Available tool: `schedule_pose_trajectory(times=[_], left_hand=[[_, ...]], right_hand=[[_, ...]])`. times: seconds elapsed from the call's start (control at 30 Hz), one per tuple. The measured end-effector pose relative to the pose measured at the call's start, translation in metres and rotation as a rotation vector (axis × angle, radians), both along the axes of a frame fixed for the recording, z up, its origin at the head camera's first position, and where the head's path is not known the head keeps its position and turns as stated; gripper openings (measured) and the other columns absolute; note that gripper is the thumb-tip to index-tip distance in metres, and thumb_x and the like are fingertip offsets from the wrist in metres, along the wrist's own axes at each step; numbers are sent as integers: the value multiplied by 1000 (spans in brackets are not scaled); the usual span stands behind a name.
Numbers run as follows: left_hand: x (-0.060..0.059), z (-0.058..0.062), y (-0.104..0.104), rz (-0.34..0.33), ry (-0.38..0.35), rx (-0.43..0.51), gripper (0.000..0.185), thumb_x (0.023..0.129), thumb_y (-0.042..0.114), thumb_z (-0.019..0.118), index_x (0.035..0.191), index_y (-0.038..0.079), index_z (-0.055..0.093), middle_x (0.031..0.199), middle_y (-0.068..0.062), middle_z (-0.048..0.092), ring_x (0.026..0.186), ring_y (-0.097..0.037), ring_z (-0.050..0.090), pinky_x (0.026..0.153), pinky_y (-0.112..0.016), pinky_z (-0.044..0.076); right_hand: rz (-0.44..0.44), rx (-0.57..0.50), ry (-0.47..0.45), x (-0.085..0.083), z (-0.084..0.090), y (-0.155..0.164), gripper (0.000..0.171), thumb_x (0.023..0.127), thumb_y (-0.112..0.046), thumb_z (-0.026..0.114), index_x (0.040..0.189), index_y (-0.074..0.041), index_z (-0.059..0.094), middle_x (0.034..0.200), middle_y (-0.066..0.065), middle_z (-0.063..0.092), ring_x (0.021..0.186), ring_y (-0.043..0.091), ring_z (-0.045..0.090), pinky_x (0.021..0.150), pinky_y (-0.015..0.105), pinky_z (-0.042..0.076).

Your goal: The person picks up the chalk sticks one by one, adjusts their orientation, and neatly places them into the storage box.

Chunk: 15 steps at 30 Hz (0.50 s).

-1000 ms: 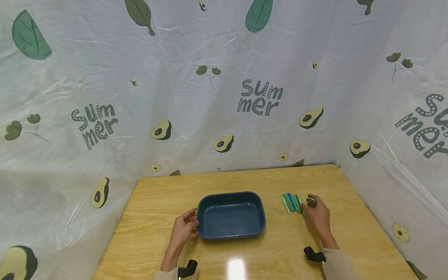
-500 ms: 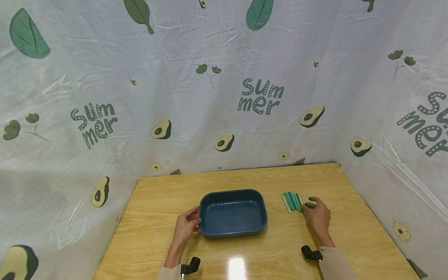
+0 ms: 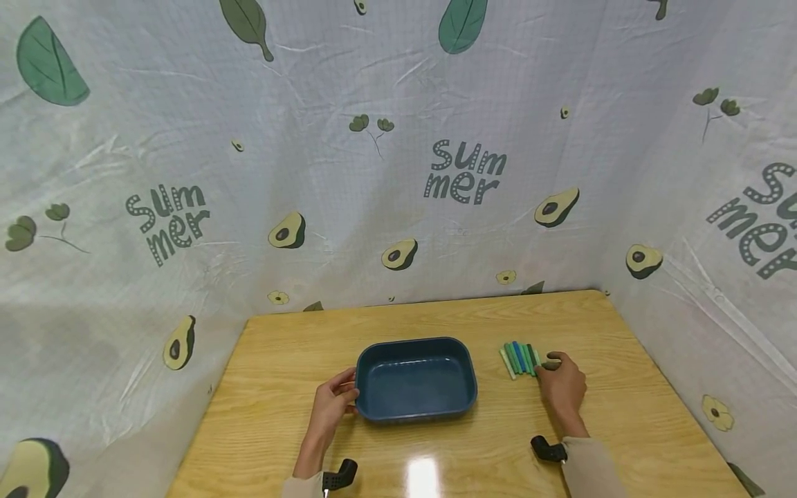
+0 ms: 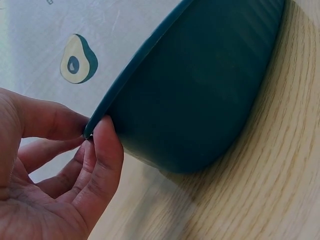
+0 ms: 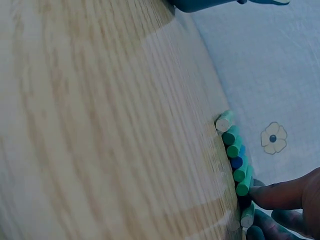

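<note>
A deep dark blue rectangular dish [image 3: 417, 417] stands on the table, left of centre. My left hand [image 3: 330, 408] grips its left rim; the left wrist view shows the rim pinched between thumb and fingers. Right of the dish lies a tight row of several short, chalk-like sticks [image 3: 519, 360] in greens, blue, dark and pale tones. My right hand [image 3: 563, 387] is at the row's right end. In the right wrist view, the thumb [image 5: 272, 196] lies along one side of the end pale stick [image 5: 247, 216], with the fingers on its other side, partly hidden.
The wooden table [image 3: 299, 346] reaches back to a pale printed cloth [image 3: 349, 277] that hangs behind and along both sides. Bare wood [image 3: 488, 401] lies between the dish and the sticks. A small black camera sits on each wrist.
The dish and left hand have shifted slightly right in the head view. My right fingers have drawn in closer to the row's end, and the wrist has swung slightly left.
</note>
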<state>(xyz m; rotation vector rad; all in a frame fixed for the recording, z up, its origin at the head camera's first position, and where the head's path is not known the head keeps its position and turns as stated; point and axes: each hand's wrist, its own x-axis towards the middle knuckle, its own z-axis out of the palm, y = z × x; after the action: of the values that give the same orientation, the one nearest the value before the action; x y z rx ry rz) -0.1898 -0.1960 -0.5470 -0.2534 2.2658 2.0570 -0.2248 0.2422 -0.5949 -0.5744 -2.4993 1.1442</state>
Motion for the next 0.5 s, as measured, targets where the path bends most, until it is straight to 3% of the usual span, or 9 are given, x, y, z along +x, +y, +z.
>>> schedule_pose_trajectory(times=[0.13, 0.27, 0.5], left_hand=[[1, 2, 0, -2, 4, 1, 47, 92, -5, 56, 139, -6, 50, 128, -27, 54, 91, -13, 56, 63, -37, 57], [-2, -8, -2, 13, 21, -15, 47, 92, -4, 56, 138, -3, 52, 128, -25, 55, 91, -13, 57, 61, -32, 56], [-2, -11, -2, 19, 11, -20, 46, 91, -4, 57, 137, -2, 54, 127, -24, 56, 92, -15, 58, 62, -34, 56]], right_hand=[[-27, -5, -8, -1, 2, -3, 41, 85, -15, 69, 121, 1, 61, 102, 25, 72, 96, 47, 63, 81, 58, 45], [-51, -6, -26, -2, 4, -5, 40, 84, -16, 69, 121, -1, 62, 103, 23, 73, 96, 47, 64, 79, 57, 46], [-49, -23, -6, -1, 4, -4, 37, 83, -12, 71, 117, 0, 63, 101, 24, 72, 98, 48, 62, 84, 58, 43]])
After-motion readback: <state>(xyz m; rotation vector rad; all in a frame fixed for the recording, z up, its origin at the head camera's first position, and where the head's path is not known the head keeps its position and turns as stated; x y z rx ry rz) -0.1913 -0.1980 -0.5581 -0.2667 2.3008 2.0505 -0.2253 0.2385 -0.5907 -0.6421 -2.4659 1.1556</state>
